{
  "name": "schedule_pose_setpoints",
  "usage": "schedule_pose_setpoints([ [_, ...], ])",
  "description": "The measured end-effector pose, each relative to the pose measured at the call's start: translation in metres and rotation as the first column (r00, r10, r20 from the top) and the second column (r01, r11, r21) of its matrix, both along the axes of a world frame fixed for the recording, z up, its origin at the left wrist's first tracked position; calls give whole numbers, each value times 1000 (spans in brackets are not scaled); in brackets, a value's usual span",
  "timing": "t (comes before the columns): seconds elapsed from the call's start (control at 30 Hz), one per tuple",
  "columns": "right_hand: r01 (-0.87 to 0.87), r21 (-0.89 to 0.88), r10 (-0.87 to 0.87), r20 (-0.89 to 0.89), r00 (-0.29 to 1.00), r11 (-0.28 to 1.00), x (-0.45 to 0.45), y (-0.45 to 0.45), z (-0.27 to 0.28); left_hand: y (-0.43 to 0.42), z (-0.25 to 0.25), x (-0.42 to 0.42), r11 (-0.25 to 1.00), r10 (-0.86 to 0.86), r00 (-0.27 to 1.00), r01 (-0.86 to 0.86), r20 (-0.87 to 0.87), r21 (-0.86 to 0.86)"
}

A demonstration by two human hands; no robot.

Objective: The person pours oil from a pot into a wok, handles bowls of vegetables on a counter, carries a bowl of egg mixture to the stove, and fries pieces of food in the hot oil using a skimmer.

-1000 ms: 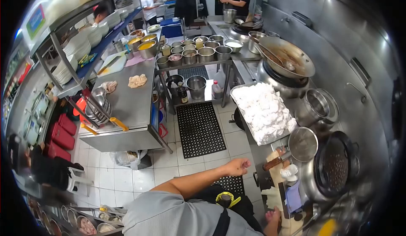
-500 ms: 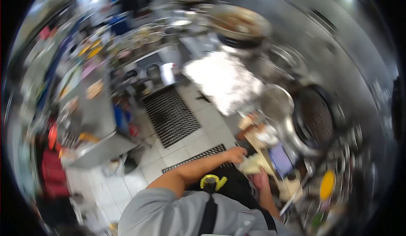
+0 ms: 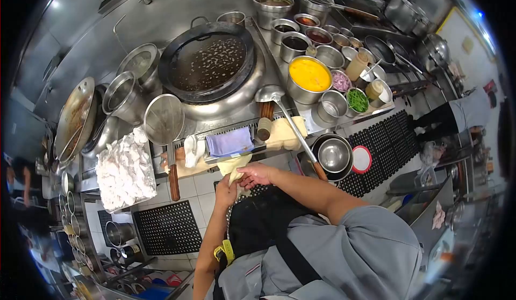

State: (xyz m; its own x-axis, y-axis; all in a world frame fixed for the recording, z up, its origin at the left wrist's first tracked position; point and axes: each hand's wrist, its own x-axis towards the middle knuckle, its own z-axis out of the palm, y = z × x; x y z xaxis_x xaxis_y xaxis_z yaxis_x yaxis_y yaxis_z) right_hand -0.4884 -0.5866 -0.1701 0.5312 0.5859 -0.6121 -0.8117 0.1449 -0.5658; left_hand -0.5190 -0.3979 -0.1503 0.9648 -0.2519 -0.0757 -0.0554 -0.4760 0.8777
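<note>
Both hands are close together at the counter's front edge, in front of my body. A pale yellow cloth (image 3: 234,163) runs down from the edge to my fingers. My left hand (image 3: 226,192) is closed on its lower end. My right hand (image 3: 255,175) touches the cloth from the right, with its fingers curled around it. Just behind the cloth lies a folded purple cloth (image 3: 230,141). A white cloth (image 3: 194,150) sits left of that, and a folded cream cloth (image 3: 286,133) lies to the right under a ladle (image 3: 290,120).
A large wok of dark liquid (image 3: 207,63) stands behind the cloths. At left are a strainer (image 3: 164,119) and a tray of white coated pieces (image 3: 126,172). Pots, a yellow liquid (image 3: 310,75) and chopped greens (image 3: 357,100) stand at right. A person (image 3: 467,112) is far right.
The view has swung right, toward the wok and pots. My hands, apart a second ago, have come together, and the pale yellow cloth is now held between them.
</note>
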Motion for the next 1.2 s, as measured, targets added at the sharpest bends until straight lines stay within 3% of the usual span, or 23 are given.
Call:
schedule_pose_setpoints([
  [0.1,-6,-147,12,38,999,989,-5,-7,-2,1,-5,-1,998,45,997,-47,66,41],
  [0.13,-2,-107,6,42,999,994,-9,-9,0,1,-6,0,996,55,996,-60,70,67],
  [0.23,25,-212,-3,103,995,977,-10,-6,-3,2,1,-1,991,110,984,-119,143,61],
  [0.33,31,-207,-5,123,992,978,-6,-5,-9,4,14,-5,975,218,976,-219,17,37],
  [0.43,11,-233,21,134,991,972,-1,0,-10,5,17,-11,956,272,959,-260,76,-139],
  [0.53,-2,-287,48,156,987,958,-1,1,-7,10,20,-21,851,329,928,-371,-175,-372],
  [0.63,-5,-321,64,171,983,947,-2,3,-12,24,8,-34,832,353,924,-381,-145,-403],
  [0.67,6,-316,46,156,987,949,-3,2,-16,32,5,-39,845,371,905,-422,-206,-330],
  [0.77,8,-302,31,125,992,953,-3,-3,-34,49,-14,-55,800,385,882,-466,-273,-378],
  [0.83,67,-376,-24,117,993,924,-4,-6,-48,65,-27,-73,769,426,826,-546,-370,-333],
  [0.87,55,-390,-22,89,996,919,-5,-15,-34,83,-53,-85,841,435,852,-500,-292,-207],
  [0.9,39,-401,-23,44,999,915,0,-21,-82,103,-78,-98,889,430,876,-454,-216,-69],
  [0.97,70,-474,-34,84,996,878,-3,-37,-89,134,-109,-135,884,466,852,-435,-238,172],
  [1.03,102,-530,-48,114,992,842,-7,-53,-109,134,-81,-173,798,573,762,-434,-303,418],
  [1.07,112,-564,-55,116,992,818,-6,-58,-121,179,-175,-215,771,619,710,-468,-337,431],
  [1.1,60,-586,9,115,993,808,-7,-66,-127,207,-225,-243,742,662,653,-501,-368,445],
  [1.2,-9,-712,154,140,978,702,-9,-79,-132,187,-196,-303,620,782,407,-580,-472,528],
])
